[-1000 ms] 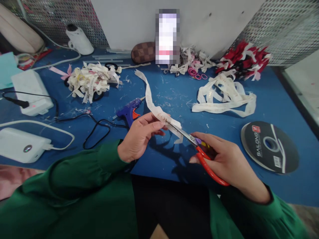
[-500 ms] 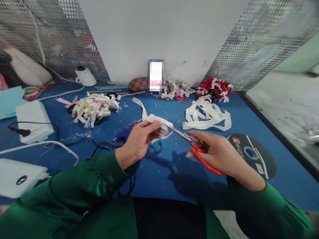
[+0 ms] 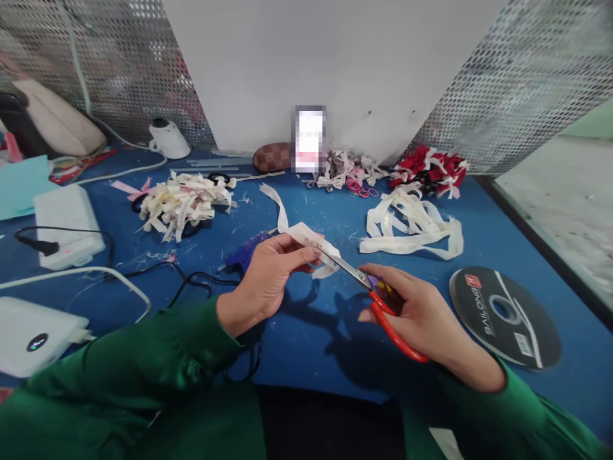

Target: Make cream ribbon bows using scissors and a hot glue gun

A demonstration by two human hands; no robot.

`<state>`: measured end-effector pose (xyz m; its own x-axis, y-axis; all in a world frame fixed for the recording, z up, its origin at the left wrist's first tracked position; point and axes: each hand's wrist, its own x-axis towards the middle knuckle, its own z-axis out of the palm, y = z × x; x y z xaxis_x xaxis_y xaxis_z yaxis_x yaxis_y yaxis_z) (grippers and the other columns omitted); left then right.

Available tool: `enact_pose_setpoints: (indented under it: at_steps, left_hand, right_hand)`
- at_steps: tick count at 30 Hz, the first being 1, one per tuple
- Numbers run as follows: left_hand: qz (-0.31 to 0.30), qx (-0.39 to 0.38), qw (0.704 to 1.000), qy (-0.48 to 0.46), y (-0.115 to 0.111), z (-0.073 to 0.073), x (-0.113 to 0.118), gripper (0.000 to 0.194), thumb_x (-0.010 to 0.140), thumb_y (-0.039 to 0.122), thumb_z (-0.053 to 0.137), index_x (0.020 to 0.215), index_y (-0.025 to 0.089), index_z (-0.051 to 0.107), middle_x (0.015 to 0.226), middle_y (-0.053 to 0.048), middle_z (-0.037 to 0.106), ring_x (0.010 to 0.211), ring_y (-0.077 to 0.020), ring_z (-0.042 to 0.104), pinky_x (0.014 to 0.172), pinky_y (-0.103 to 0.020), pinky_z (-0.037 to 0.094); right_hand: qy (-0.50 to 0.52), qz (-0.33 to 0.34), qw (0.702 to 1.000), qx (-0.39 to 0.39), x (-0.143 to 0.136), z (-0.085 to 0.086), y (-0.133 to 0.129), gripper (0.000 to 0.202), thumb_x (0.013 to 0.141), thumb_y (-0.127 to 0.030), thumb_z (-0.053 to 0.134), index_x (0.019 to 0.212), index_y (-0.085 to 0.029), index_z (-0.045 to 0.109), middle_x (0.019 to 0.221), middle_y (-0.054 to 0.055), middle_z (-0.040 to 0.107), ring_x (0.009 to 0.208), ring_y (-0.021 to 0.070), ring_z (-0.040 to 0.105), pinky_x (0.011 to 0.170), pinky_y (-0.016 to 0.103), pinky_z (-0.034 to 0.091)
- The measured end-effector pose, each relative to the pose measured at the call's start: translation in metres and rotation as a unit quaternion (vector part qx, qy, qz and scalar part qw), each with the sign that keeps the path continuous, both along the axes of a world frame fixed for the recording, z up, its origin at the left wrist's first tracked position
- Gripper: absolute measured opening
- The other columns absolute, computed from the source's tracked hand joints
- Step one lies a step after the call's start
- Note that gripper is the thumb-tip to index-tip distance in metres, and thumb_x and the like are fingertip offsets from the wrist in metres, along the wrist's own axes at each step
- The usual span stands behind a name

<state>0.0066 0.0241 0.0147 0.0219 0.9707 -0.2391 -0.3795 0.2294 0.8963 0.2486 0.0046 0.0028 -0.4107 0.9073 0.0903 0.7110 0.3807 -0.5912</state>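
Note:
A white ribbon [image 3: 313, 238] is pinched between the thumb and fingers of my left hand [image 3: 268, 271]; one end trails up and away across the table, and another part hangs below. My right hand [image 3: 416, 310] grips red-handled scissors [image 3: 393, 331], whose blades point left and meet the ribbon beside my left fingertips. How far apart the blades stand is hard to make out. Just behind my left hand lies a blue glue gun [image 3: 245, 254], partly hidden. Beyond my right hand rests a loose heap of white ribbon [image 3: 414, 246].
On the blue table [image 3: 306, 354] sit a pile of cream ribbon bows [image 3: 184, 201], red and white bows [image 3: 431, 169], a black reel [image 3: 507, 319] and pink elastic bands [image 3: 359, 188]. A phone [image 3: 310, 137] leans at the back. White power units [image 3: 69, 227] and cables lie left.
The view has shifted slightly, so the table items sit differently in the frame. More of the ribbon's printed face shows above my left thumb. Both hands keep their holds.

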Motion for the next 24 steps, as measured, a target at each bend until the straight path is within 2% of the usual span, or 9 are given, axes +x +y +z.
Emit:
enact_pose_setpoints:
  at_steps: [5, 18, 24]
  left_hand:
    - [-0.017, -0.005, 1.000, 0.007, -0.0025, -0.0019, 0.0034, 0.020, 0.070, 0.020, 0.083, 0.089, 0.016, 0.079, 0.077, -0.002, 0.073, 0.066, -0.0104, 0.064, 0.062, -0.021, 0.049]
    - [-0.002, 0.006, 1.000, 0.008, -0.0053, -0.0023, 0.0059, 0.016, 0.070, 0.017, 0.082, 0.086, 0.017, 0.080, 0.076, -0.002, 0.072, 0.065, -0.0100, 0.064, 0.063, -0.021, 0.050]
    - [-0.002, 0.007, 1.000, 0.017, -0.0053, -0.0044, 0.0059, 0.015, 0.071, 0.017, 0.082, 0.086, 0.018, 0.080, 0.078, -0.002, 0.073, 0.066, -0.0101, 0.064, 0.062, -0.021, 0.051]
  right_hand:
    - [-0.006, 0.007, 1.000, -0.004, -0.0004, -0.0024, -0.0013, 0.059, 0.078, -0.050, 0.075, 0.128, -0.022, 0.061, 0.108, 0.006, 0.072, 0.081, 0.0202, 0.069, 0.070, 0.030, 0.055]
    - [0.025, 0.004, 0.999, -0.037, -0.0005, -0.0047, -0.0056, 0.054, 0.080, -0.047, 0.075, 0.126, -0.024, 0.062, 0.102, 0.004, 0.072, 0.071, 0.0158, 0.066, 0.067, 0.027, 0.055]
    - [-0.003, 0.012, 0.999, -0.031, 0.0000, -0.0024, -0.0055, 0.056, 0.080, -0.049, 0.074, 0.128, -0.023, 0.059, 0.109, 0.008, 0.071, 0.081, 0.0197, 0.069, 0.070, 0.030, 0.056]
